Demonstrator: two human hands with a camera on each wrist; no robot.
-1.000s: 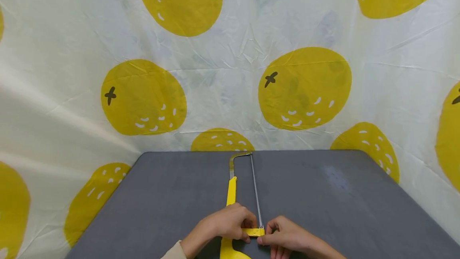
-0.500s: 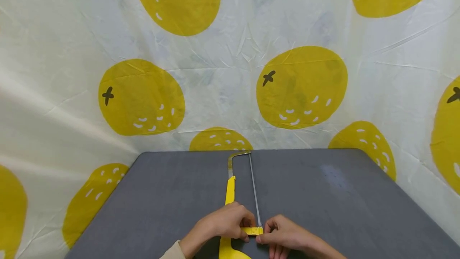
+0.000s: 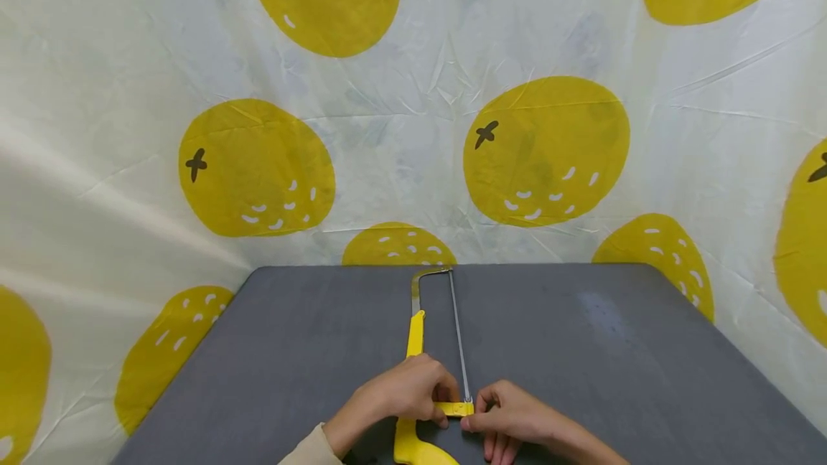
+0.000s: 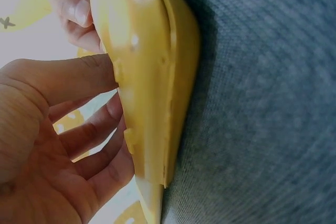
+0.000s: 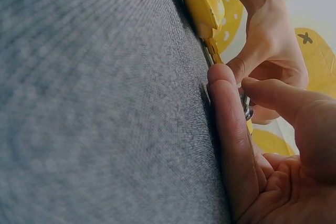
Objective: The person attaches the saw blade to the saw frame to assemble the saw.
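Observation:
A hacksaw (image 3: 416, 336) with a yellow frame and handle lies on the grey tabletop, its thin blade (image 3: 457, 336) pointing away toward the far edge. My left hand (image 3: 416, 390) reaches over the frame and grips the yellow crosspiece (image 3: 455, 410) near the handle. In the left wrist view, its thumb and fingers meet the edge of the yellow frame (image 4: 144, 87). The thumb and bent index finger of my right hand (image 3: 517, 415) pinch the blade's near end. Between them, a small metal fitting (image 5: 248, 111) shows in the right wrist view, partly hidden by the index finger.
The grey tabletop (image 3: 310, 336) extends around the hacksaw, with a pale smudge (image 3: 601, 311) on its right side. Behind and beside it hangs a whitish cloth (image 3: 400, 163) printed with big yellow fruit. The hacksaw's front bow (image 3: 416, 285) sits close to the far edge.

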